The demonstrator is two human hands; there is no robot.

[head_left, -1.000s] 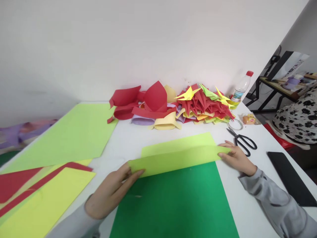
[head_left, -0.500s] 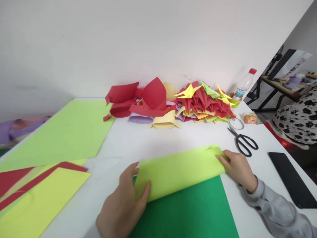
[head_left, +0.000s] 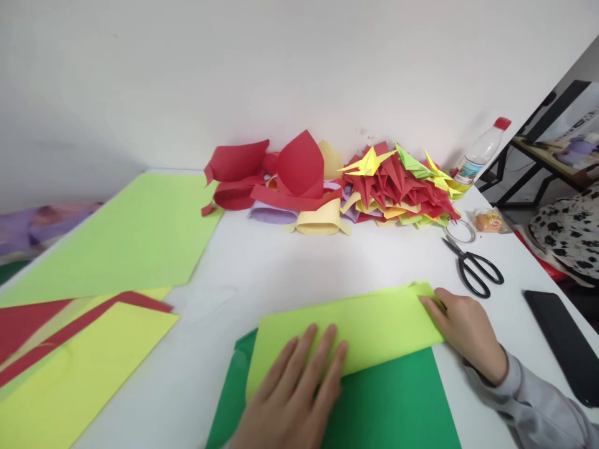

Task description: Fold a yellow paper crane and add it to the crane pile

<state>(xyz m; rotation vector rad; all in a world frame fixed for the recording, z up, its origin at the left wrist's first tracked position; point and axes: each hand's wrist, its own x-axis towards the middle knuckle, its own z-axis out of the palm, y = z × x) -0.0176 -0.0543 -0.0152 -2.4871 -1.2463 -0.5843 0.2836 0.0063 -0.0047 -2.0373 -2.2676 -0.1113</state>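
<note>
A folded lime-green paper sheet (head_left: 374,324) lies across the top of a dark green sheet (head_left: 397,405) on the white table (head_left: 262,274). My left hand (head_left: 294,393) rests flat on the lime sheet's lower left part, fingers stretched out and together. At the sheet's right end, my right hand (head_left: 468,333) has its fingertips pressed on the corner, pinning it down. Neither hand lifts the paper off the table.
Black scissors (head_left: 477,268), a tape ring (head_left: 459,231) and a small snack packet (head_left: 489,220) lie right. A plastic bottle (head_left: 480,153) stands behind. A pile of folded red and yellow paper (head_left: 355,187) sits at the wall. Large sheets (head_left: 126,240) lie left; black phone (head_left: 568,343) right.
The lime sheet's raised flap came down flat on itself. My left hand let go of the edge and moved right onto the sheet, palm down. My right hand stayed at the right corner.
</note>
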